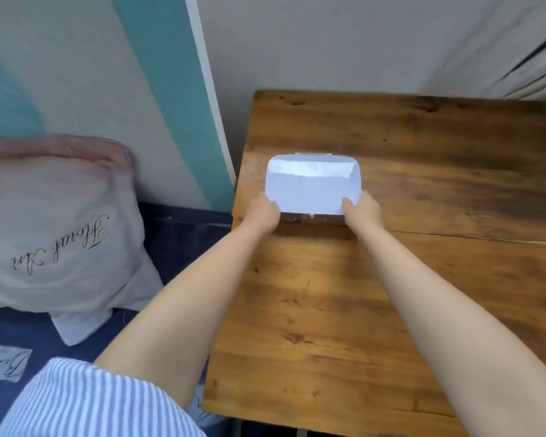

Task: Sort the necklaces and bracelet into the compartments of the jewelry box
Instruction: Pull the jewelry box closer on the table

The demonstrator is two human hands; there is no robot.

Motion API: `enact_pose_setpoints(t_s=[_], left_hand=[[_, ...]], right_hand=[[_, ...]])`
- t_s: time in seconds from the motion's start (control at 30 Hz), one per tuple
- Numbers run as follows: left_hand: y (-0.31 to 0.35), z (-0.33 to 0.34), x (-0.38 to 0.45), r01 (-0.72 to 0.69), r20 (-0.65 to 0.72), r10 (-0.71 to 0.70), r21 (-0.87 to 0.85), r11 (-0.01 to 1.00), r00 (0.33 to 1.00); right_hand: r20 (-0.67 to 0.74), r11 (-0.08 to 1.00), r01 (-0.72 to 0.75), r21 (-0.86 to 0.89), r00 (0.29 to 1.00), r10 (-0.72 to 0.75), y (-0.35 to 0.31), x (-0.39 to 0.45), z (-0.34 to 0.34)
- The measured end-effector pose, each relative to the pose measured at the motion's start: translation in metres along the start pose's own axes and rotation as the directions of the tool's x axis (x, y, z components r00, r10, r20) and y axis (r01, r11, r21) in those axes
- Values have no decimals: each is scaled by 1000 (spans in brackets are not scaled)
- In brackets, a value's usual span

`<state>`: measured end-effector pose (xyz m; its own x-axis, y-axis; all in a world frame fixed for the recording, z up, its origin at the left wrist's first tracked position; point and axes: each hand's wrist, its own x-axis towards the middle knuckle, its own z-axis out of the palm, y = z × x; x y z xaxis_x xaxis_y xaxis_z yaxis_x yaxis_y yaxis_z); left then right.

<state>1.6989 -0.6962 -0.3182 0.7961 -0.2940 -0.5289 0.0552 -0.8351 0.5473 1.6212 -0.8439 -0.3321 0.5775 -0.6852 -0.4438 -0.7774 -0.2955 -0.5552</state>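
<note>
Jewelry box [312,184] sits on the wooden surface [423,184], toward its far-left part, lid down & shut; white, rounded corners, a small clasp showing on the near front edge. We see no necklaces or bracelet anywhere in view.

Going L to R: far left, a pale pillow [51,234] w/ cursive black lettering leans vs. a white-and-teal wall panel [158,89]; it rests on a dark blue bed cover [183,241]. Bottom left, our blue-and-white striped sleeve [85,402].

Next, our left hand [264,212] is closed on the box's near-left corner, fingers curled around the side, thumb not clearly visible. Left forearm runs up from the sleeve, crossing the surface's left edge.

Box is between both hands. Its top reads as a plain glossy lid; a bit of blur there, so we can't tell finer detail. A narrow hinge strip shows at the far edge.

Then our right hand [363,211] grips the near-right corner, thumb pressed on the lid's top, other fingers wrapped round the side. Right forearm stretches in from bottom right, over the surface.

Right of the hands, the surface is bare wood w/ dark grain & a thin crack line running across to the right edge. Upper right, white curtain fabric [517,52] hangs vs. the wall behind the surface.
</note>
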Motion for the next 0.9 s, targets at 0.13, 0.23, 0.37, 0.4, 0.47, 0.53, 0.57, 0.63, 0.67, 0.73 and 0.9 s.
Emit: enact_pose_setpoints(t_s=[0.13,0.23,0.37,0.4,0.47,0.53,0.57,0.63,0.67,0.73,0.9], left_hand=[[-4,8,9,-26,-33,20,-165,986,999],[-15,12,-3,-56,-19,53,-165,985,998],[-34,19,-36,35,40,-27,-201,979,999],[-40,22,-48,52,54,-41,-215,975,998],[-54,30,-78,62,66,-47,-241,969,997],[-69,40,-111,65,58,-52,-252,966,997],[-76,46,-128,65,51,-53,-253,965,997],[-89,58,-160,75,40,-66,-275,959,997],[-94,63,-175,85,40,-76,-290,953,996],[-104,70,-202,99,45,-89,-290,952,995],[-111,71,-237,165,-92,-190,-234,958,977]], right_hand=[[-80,998,17,61,997,-12,9,-2,9],[-65,996,8,86,998,-3,16,-19,10],[-15,997,21,77,1000,-20,39,-62,11],[-6,997,30,64,1000,-30,46,-77,12],[30,999,40,13,999,-40,63,-109,15],[76,1000,27,-15,997,-26,81,-140,17],[99,999,21,-26,995,-19,89,-156,18],[135,999,10,-42,991,-4,105,-184,19],[148,999,-1,-38,989,7,113,-196,19],[183,1000,-25,-11,983,27,126,-216,20],[211,985,-106,138,975,76,137,-248,13]])
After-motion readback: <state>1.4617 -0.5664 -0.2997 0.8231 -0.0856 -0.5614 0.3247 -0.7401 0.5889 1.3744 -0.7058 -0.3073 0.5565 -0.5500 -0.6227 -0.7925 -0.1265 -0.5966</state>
